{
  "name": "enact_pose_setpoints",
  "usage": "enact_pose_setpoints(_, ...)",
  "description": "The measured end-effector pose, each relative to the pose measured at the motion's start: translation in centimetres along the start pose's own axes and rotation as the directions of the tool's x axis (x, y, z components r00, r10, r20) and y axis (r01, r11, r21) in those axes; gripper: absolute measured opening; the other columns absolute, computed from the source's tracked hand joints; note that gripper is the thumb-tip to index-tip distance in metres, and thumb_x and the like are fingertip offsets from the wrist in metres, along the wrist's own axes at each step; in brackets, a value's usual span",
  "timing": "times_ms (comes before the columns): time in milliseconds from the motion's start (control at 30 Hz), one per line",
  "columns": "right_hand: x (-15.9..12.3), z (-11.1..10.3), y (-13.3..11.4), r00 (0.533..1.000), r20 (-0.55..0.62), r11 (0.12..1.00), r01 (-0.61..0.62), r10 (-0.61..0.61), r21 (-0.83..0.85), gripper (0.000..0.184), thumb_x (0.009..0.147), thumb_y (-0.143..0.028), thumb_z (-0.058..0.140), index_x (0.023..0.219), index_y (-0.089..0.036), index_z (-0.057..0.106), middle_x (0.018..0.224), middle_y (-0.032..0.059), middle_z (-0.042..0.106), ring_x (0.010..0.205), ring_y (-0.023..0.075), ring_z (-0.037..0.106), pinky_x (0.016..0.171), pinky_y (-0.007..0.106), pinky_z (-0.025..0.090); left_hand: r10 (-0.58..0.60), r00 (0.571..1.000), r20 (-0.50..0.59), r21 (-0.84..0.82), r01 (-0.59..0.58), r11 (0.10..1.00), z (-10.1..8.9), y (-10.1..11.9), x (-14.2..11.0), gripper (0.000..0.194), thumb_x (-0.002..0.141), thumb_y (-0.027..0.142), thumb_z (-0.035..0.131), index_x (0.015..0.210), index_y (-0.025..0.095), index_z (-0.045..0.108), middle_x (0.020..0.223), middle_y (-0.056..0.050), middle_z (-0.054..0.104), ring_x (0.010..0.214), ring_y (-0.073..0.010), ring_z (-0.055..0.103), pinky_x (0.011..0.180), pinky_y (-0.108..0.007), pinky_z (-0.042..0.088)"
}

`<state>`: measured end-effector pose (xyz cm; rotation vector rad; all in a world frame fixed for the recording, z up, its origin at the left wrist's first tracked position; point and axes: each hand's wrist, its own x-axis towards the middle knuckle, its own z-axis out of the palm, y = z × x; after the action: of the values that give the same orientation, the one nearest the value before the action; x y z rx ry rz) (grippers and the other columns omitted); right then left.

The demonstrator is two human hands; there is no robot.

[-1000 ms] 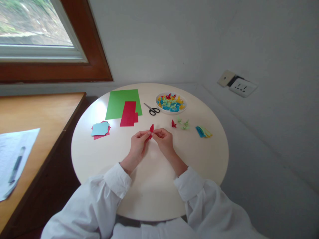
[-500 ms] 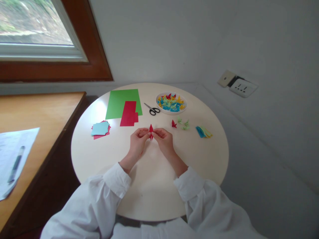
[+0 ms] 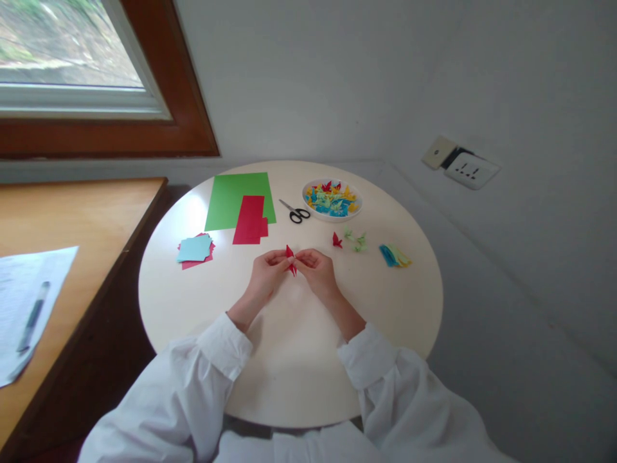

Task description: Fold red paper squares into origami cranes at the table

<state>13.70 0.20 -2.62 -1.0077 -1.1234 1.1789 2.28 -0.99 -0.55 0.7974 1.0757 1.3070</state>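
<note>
Between my two hands is a small folded red paper [image 3: 290, 252], narrow and pointed, its long tip aimed away from me and tilted a little left. My left hand [image 3: 268, 270] pinches its left side between thumb and fingers. On the right side, my right hand [image 3: 315, 269] pinches it the same way. The fingertips hide part of the middle folds. Right of my hands, a small red origami crane [image 3: 337, 240] and several pale green paper cranes [image 3: 357, 242] rest on the round white table [image 3: 294, 360].
Scissors [image 3: 295, 212] lie beyond my hands, beside a white dish [image 3: 357, 213] of colourful folded paper. Left are a green sheet [image 3: 226, 199], red paper strips [image 3: 249, 222] and light blue squares [image 3: 194, 249]. Blue and yellow folded papers [image 3: 393, 255] lie right. A wooden desk [image 3: 96, 212] stands left.
The red folded paper has turned slightly, its far tip leaning to the left instead of pointing straight away. Both hands keep their pinch and have barely moved.
</note>
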Motion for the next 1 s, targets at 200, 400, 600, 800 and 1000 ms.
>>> enact_pose_setpoints(200,-0.1,0.3,-0.2,0.998,0.031,0.998,-0.056,0.056,0.016,0.017,0.057,-0.025,0.07,0.069,-0.018,0.061,0.068,-0.0008,0.064,0.061,0.0112,0.058,0.06,0.025,0.049,0.039,0.999,-0.037,-0.041,-0.041,0.998,-0.1,0.1,0.2,0.025,0.051,0.024,0.076,0.07,0.011,0.067,0.066,-0.005,0.067,0.06,-0.0128,0.058,0.06,-0.027,0.045)
enact_pose_setpoints(400,-0.3,0.2,-0.5,0.972,0.195,0.985,-0.103,0.129,-0.137,0.016,0.066,-0.032,0.062,0.062,-0.017,0.061,0.057,-0.0013,0.06,0.052,0.0101,0.054,0.051,0.024,0.043,0.058,0.997,-0.04,-0.096,-0.062,0.993,0.1,0.5,0.0,0.018,0.053,0.02,0.074,0.066,0.012,0.064,0.059,-0.001,0.062,0.051,-0.0108,0.054,0.051,-0.025,0.042)
enact_pose_setpoints(600,-0.4,0.2,-0.8,0.968,0.218,0.968,-0.074,0.128,-0.241,0.021,0.069,-0.031,0.058,0.055,-0.016,0.055,0.048,-0.0029,0.055,0.046,0.0083,0.047,0.047,0.022,0.037,0.047,0.999,-0.007,-0.085,-0.047,0.995,0.1,0.3,0.0,0.019,0.056,0.02,0.071,0.07,0.011,0.061,0.057,0.0,0.059,0.046,-0.0108,0.051,0.043,-0.025,0.04)
enact_pose_setpoints(800,-0.4,0.3,-1.0,0.965,0.213,0.954,-0.085,0.15,-0.286,0.025,0.069,-0.035,0.059,0.052,-0.017,0.051,0.046,-0.0023,0.054,0.044,0.0085,0.047,0.046,0.022,0.034,0.053,0.998,-0.028,-0.085,-0.055,0.995,-0.1,0.2,0.1,0.017,0.056,0.021,0.07,0.066,0.011,0.06,0.057,0.0,0.058,0.047,-0.0101,0.052,0.042,-0.023,0.039)
enact_pose_setpoints(1000,-0.5,0.3,-1.0,0.957,0.227,0.957,-0.116,0.178,-0.265,0.028,0.071,-0.038,0.058,0.053,-0.017,0.051,0.047,-0.0015,0.055,0.042,0.0084,0.046,0.045,0.023,0.034,0.065,0.996,-0.055,-0.082,-0.07,0.994,-0.2,0.1,0.3,0.015,0.055,0.018,0.07,0.066,0.01,0.062,0.061,-0.001,0.06,0.052,-0.0093,0.053,0.048,-0.023,0.041)
